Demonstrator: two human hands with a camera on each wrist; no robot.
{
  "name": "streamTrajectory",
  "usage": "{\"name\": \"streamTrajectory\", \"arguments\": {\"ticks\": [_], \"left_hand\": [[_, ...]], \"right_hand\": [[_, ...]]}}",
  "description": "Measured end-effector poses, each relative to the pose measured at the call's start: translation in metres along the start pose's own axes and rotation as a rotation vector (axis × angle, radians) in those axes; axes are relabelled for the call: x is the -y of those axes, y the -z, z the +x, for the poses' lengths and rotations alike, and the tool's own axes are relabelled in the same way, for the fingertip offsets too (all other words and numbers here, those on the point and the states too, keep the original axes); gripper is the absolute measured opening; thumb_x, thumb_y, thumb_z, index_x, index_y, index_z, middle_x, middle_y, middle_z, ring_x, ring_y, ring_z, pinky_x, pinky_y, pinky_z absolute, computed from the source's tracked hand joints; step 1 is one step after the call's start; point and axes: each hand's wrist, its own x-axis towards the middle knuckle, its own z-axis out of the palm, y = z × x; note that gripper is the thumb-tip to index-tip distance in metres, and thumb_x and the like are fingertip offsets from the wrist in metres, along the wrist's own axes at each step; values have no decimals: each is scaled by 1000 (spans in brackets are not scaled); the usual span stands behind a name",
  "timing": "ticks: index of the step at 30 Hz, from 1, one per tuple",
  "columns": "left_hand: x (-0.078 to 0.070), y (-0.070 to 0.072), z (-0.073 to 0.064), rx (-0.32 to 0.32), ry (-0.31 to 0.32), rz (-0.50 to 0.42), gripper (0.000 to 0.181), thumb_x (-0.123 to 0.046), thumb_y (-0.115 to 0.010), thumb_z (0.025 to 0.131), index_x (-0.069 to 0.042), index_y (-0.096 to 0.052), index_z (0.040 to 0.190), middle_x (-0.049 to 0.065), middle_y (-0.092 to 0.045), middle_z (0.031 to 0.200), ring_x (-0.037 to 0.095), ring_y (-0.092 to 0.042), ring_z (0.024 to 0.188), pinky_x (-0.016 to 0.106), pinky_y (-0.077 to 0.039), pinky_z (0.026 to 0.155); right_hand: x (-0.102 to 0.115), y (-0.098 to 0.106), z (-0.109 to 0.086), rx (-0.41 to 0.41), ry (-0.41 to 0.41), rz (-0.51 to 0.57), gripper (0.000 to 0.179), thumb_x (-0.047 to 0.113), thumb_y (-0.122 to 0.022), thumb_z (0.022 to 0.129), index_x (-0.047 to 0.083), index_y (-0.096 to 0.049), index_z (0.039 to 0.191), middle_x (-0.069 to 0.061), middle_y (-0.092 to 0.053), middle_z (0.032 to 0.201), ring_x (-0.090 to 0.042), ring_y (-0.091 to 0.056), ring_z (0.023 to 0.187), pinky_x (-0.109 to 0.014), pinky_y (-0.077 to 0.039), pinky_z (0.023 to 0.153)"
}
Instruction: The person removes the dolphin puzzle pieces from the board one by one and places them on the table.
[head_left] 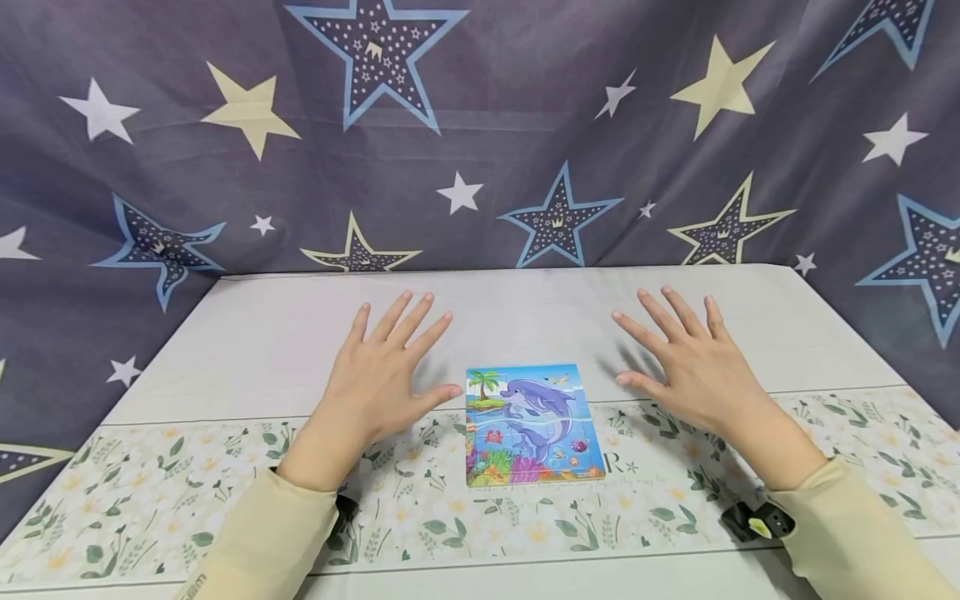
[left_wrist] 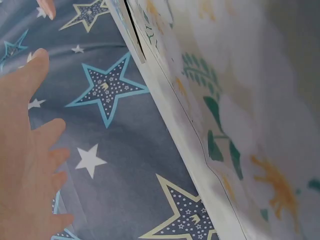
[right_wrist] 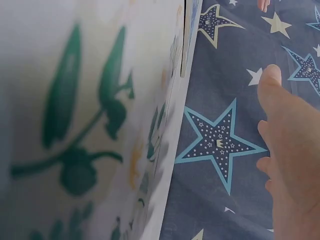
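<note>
A square jigsaw puzzle with a dolphin picture lies flat on the table between the two hands. Left of it, the left hand is held palm down with fingers spread, its thumb tip overlapping the puzzle's upper left edge in the head view. On the other side, the right hand is spread the same way, its thumb toward the puzzle and a shadow beneath it. Neither hand holds anything. Each wrist view shows its own hand, the left hand and the right hand, above the table, with the puzzle's edge at the top.
The white table carries a floral band across its front half. Behind and at both sides hangs a dark curtain with stars. A small black device is strapped at the right wrist.
</note>
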Motion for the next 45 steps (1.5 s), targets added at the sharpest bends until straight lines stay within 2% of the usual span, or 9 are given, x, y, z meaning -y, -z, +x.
{"name": "streamTrajectory", "arguments": {"ticks": [8,16,24,27,34,41,45], "left_hand": [[-3,-1,1,63,-2,-42,87,-74,-48,89,-27,-27,158,2,-14,165,26,-7,152,58,0,120],[-6,-4,0,125,-1,-74,90,-78,-46,87,-28,-24,159,0,-13,165,25,-8,152,59,-5,119],[-6,-2,-1,175,2,-143,91,-75,-52,87,-27,-24,159,0,-13,165,25,-5,152,61,-7,118],[-6,-1,1,215,11,-170,91,-75,-53,87,-27,-25,159,1,-14,165,26,-6,152,61,-8,118],[-3,-2,5,328,40,-283,98,-73,-61,83,-27,-21,160,3,-14,165,28,-6,151,60,-9,118],[3,-8,14,353,-27,-438,107,-69,-71,77,-20,-24,159,8,-21,163,32,-9,151,60,-13,118],[5,-12,20,392,-14,-513,109,-64,-77,74,-19,-26,159,9,-22,163,34,-10,150,61,-14,117]], "right_hand": [[5,-1,0,11,16,26,74,61,-54,94,28,-32,157,-10,-18,164,-32,-5,151,-58,9,118],[10,1,0,24,16,43,74,58,-57,94,27,-32,157,-10,-19,164,-33,-7,151,-59,6,118],[14,3,2,58,19,62,74,57,-56,95,27,-31,157,-10,-16,165,-33,-6,151,-59,4,119],[14,4,2,69,22,73,73,57,-55,96,28,-29,158,-9,-15,165,-33,-6,151,-59,2,119],[19,8,6,119,37,148,74,57,-55,96,28,-26,159,-10,-14,165,-34,-5,151,-61,-3,118],[30,10,19,167,87,251,70,54,-51,99,27,-25,159,-8,-14,165,-34,-7,151,-61,-8,118],[34,10,25,167,129,269,71,55,-53,98,25,-28,158,-9,-18,164,-35,-13,150,-57,-12,119]]}}
